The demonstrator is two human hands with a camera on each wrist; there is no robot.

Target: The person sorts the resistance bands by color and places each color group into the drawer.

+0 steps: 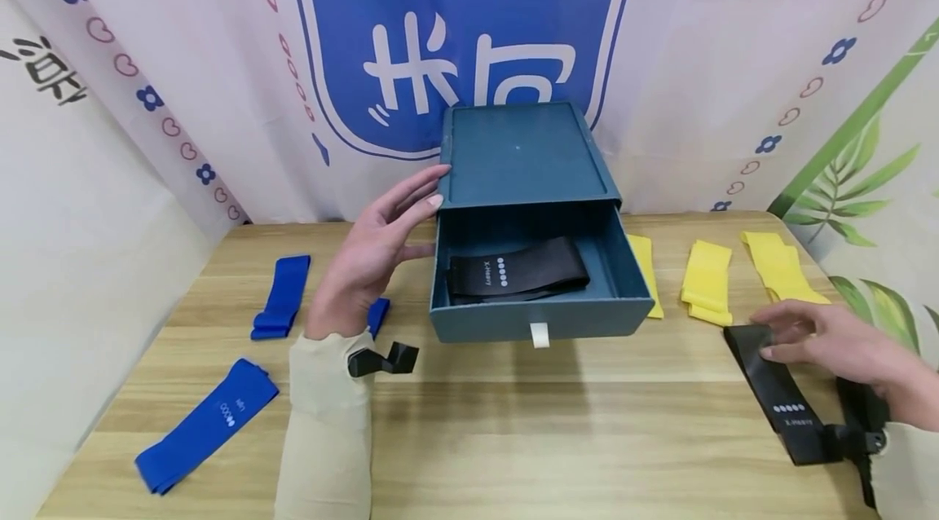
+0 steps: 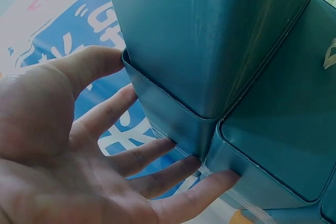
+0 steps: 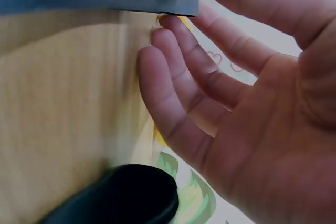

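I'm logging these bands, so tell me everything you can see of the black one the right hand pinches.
The black band is a flat strip that looks like rubber, with a pale row of dots and, apparently, "X-Heavy" printed near its lower end. The right hand pinches its upper end. In the head view it slants down rightward, right of the open drawer; whether it touches the table is unclear.

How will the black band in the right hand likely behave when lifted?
The black band is probably floppy and light, being a thin, folded strip. With the right hand pinching one end, the other may droop or unfold.
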